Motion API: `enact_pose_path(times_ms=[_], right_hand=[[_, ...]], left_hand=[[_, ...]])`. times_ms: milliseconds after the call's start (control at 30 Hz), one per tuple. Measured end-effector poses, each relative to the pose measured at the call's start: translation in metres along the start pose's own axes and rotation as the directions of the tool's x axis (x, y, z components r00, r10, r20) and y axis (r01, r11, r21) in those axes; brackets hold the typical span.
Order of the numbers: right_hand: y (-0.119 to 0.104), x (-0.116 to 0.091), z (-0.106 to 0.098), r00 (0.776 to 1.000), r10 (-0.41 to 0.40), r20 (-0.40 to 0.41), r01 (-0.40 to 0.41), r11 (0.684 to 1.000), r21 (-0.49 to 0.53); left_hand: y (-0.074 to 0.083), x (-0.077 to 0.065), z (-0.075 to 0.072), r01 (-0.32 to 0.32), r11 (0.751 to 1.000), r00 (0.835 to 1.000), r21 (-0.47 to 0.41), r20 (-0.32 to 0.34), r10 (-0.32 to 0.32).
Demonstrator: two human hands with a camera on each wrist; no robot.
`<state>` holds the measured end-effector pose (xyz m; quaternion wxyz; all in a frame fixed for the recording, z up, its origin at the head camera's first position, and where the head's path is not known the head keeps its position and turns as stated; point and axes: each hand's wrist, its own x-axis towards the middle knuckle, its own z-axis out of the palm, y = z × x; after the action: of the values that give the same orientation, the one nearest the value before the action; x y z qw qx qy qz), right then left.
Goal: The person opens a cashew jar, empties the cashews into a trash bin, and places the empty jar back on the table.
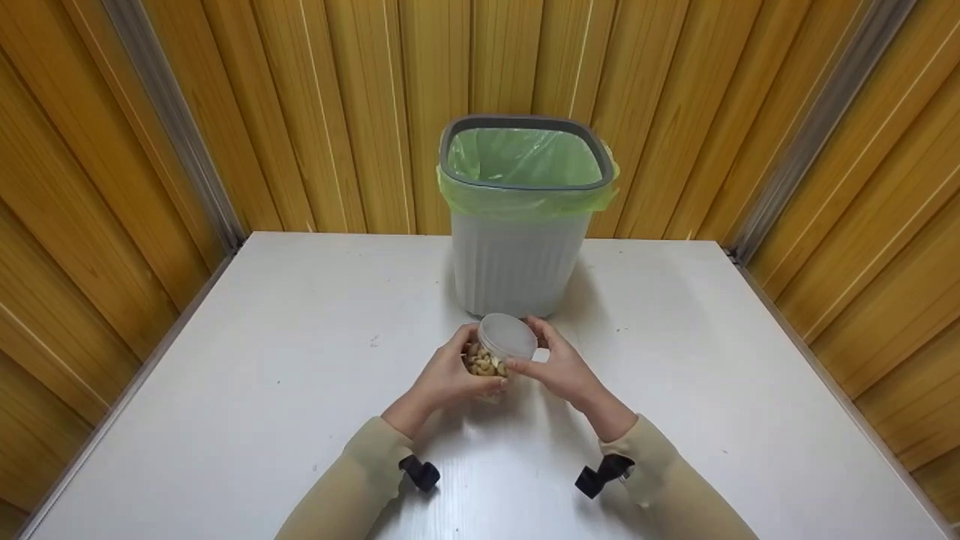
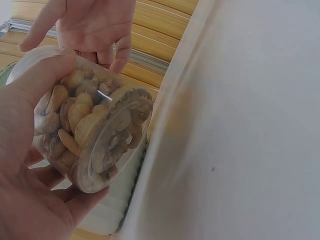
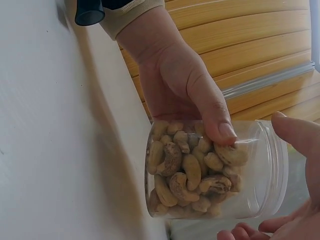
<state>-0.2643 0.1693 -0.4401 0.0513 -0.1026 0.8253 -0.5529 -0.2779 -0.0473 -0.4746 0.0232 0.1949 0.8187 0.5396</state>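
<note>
A clear plastic jar [image 3: 190, 170] of cashews tilts above the white table, its pale translucent lid [image 1: 508, 336] facing up and toward the bin in the head view. My left hand [image 1: 450, 371] grips the jar's side, thumb on one side and fingers round the other, also seen in the left wrist view. At the lid's rim is my right hand [image 1: 559, 367], thumb on the near edge and fingers curled round the far side. In the right wrist view the lid end points toward this right hand [image 3: 300, 170]. Part of the fingers' contact is hidden.
Behind the jar stands a white waste bin [image 1: 517, 259] with a grey rim and green liner bag. The white table [image 1: 247, 375] has wood-patterned walls [image 1: 360, 112] around its back and sides. Black wrist mounts [image 1: 420, 472] sit on the sleeves.
</note>
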Motion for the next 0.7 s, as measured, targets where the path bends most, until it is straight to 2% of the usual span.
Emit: enact_pose_path(times_ms=[267,467,700], right_hand=[[0.0000,0.0005,0.0057,0.995,0.020,-0.096,-0.018,1.000,0.016],[0.0004,0.0014,0.0052,0.995,0.001,-0.097,0.000,1.000,0.014],[0.0002,0.0011,0.0021,0.998,-0.001,-0.063,0.001,1.000,0.010]], left_hand=[[0.0013,-0.0003,0.0010,0.012,1.000,1.000,-0.001,-0.011,-0.012],[0.0011,-0.0004,0.0005,0.003,1.000,1.000,-0.008,-0.007,-0.003],[0.0005,0.0000,-0.0008,0.010,1.000,1.000,-0.004,0.009,-0.010]])
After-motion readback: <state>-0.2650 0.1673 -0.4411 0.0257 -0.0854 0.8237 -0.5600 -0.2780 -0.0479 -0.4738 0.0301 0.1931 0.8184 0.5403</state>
